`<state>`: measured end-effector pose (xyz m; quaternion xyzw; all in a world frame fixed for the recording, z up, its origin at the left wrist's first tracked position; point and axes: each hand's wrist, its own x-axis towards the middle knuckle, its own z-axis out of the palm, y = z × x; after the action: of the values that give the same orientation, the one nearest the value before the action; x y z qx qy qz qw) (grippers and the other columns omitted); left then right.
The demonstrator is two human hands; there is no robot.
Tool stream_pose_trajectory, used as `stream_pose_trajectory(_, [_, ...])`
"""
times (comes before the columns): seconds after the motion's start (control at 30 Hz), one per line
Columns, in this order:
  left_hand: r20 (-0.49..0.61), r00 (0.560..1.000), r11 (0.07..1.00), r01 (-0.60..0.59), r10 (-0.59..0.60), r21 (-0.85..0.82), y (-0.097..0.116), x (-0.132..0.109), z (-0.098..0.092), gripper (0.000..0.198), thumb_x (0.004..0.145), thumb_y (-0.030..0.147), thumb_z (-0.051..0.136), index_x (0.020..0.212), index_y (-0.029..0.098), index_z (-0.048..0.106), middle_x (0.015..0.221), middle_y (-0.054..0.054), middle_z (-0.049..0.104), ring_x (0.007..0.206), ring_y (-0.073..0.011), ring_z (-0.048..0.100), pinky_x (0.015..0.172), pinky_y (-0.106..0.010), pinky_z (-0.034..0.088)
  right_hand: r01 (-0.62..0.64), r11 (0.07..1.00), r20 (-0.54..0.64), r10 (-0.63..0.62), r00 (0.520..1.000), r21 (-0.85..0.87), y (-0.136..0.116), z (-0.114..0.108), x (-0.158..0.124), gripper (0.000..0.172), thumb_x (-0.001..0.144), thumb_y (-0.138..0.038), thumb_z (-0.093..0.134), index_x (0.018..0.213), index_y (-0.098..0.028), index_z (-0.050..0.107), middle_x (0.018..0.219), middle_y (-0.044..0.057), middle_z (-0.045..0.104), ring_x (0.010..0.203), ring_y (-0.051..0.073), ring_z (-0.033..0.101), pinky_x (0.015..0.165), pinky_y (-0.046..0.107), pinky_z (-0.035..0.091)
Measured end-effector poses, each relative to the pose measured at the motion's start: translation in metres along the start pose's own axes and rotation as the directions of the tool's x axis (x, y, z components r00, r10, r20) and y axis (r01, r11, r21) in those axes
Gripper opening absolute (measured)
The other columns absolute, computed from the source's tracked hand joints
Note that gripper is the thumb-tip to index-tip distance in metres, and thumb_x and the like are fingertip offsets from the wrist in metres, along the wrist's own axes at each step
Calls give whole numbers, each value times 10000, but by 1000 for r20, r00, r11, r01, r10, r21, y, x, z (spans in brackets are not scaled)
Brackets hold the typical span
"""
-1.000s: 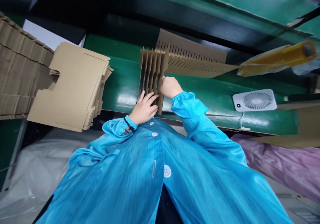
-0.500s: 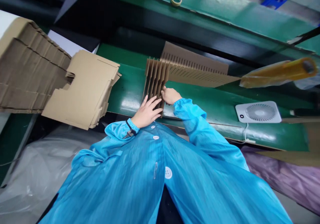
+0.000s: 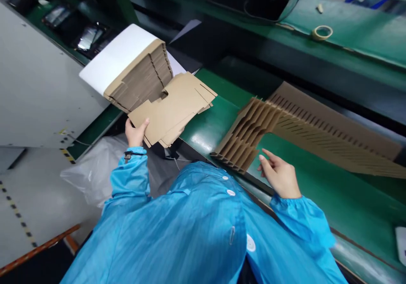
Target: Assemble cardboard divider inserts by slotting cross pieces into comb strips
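Note:
My left hand (image 3: 135, 132) reaches out to the left and grips the near edge of a stack of flat die-cut cardboard box blanks (image 3: 173, 106), thumb on top. My right hand (image 3: 279, 173) hovers open, fingers loosely spread, just right of an assembled cardboard divider grid (image 3: 245, 136) standing on the green table (image 3: 317, 191). It touches nothing. A pile of slotted cardboard divider strips (image 3: 323, 127) lies behind the grid and stretches to the right. Both arms wear blue sleeves.
A taller pile of folded cardboard (image 3: 142, 78) with a white sheet on top sits behind the blanks. A tape roll (image 3: 322, 32) lies on the far green bench. A clear plastic bag (image 3: 91, 169) hangs below the table's left end, beside a white panel (image 3: 34, 85).
Both hands have left the divider grid. My left hand swung left and took hold of the box blanks. My right hand drew back and opened. The view turned left.

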<state>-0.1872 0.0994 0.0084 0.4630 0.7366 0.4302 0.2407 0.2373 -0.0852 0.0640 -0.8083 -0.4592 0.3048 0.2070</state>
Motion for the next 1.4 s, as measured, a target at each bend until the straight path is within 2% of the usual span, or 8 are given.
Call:
stream_pose_trajectory(0.1, [-131, 990, 973, 12, -43, -229, 9, -6, 6, 481, 715, 454, 808, 992, 130, 584, 1076, -149, 709, 1041, -296, 697, 1011, -522, 538, 42, 999, -5, -42, 999, -1, 1, 4, 4, 681, 831, -545, 474, 1239, -36, 671, 580, 73, 668, 464, 220, 608, 613, 386, 555])
stream_pose_trajectory(0.3, [-383, 813, 789, -552, 439, -269, 77, -71, -15, 333, 890, 467, 664, 1152, 275, 587, 1185, 5, 699, 1137, -254, 672, 1061, -527, 532, 207, 955, -144, -179, 973, 215, -28, -4, -22, 575, 866, -601, 549, 1125, -112, 704, 606, 42, 655, 501, 172, 611, 535, 309, 520])
stream_pose_trajectory(0.4, [-98, 537, 515, -837, 838, -186, 115, -124, -1, 352, 959, 324, 582, 1311, 335, 558, 1250, 34, 690, 1136, -207, 679, 1000, -401, 594, 446, 785, -89, -455, 886, 430, -64, -15, -49, 596, 902, -624, 537, 1259, -156, 636, 727, 34, 684, 566, 147, 630, 550, 280, 535])
stream_pose_trajectory(0.53, [62, 3, 32, -882, 998, -470, 156, -185, 60, 347, 999, 213, 462, 1331, 152, 543, 1294, -109, 666, 1321, -228, 538, 975, -326, 581, 625, 740, -259, -571, 779, 248, -91, -23, -69, 638, 832, -675, 616, 1197, -153, 654, 738, 47, 683, 562, 159, 621, 521, 281, 527])
stream_pose_trajectory(0.63, [41, -74, -32, -777, 996, -629, 172, -214, 103, 380, 1006, 173, 410, 1362, 63, 485, 1308, -188, 638, 1413, -224, 418, 1020, -328, 543, 487, 873, -528, -429, 734, -32, -77, -25, -75, 341, 941, -467, 566, 834, -167, 691, 658, 57, 659, 529, 167, 615, 490, 282, 490])
stream_pose_trajectory(0.77, [259, -277, 13, -658, 926, -753, 168, -223, 123, 477, 983, 305, 500, 1411, 100, 448, 1467, -186, 503, 1481, -283, 298, 1171, -500, 382, 279, 952, -702, -286, 652, -129, -39, -33, -86, 481, 995, -335, 466, 551, -201, 592, 444, 26, 535, 388, 153, 536, 423, 283, 424])
stream_pose_trajectory(1.0, [630, -258, 212, -793, 732, -571, 115, -209, 143, 434, 912, 298, 635, 1278, 69, 593, 1436, -211, 525, 1413, -393, 390, 1163, -656, 295, 155, 974, -719, -227, 656, -166, -20, -38, -86, 580, 1003, -373, 428, 451, -229, 535, 397, 32, 477, 380, 160, 514, 443, 313, 417])
stream_pose_trajectory(1.4, [631, -293, 158, -815, 719, -558, 100, -209, 155, 178, 925, 238, 583, 979, 134, 717, 1323, -163, 615, 1342, -357, 481, 1146, -659, 326, 135, 940, -672, -319, 668, -312, -27, -29, -69, 404, 984, -313, 391, 692, -189, 642, 591, 71, 606, 521, 188, 598, 520, 314, 464])
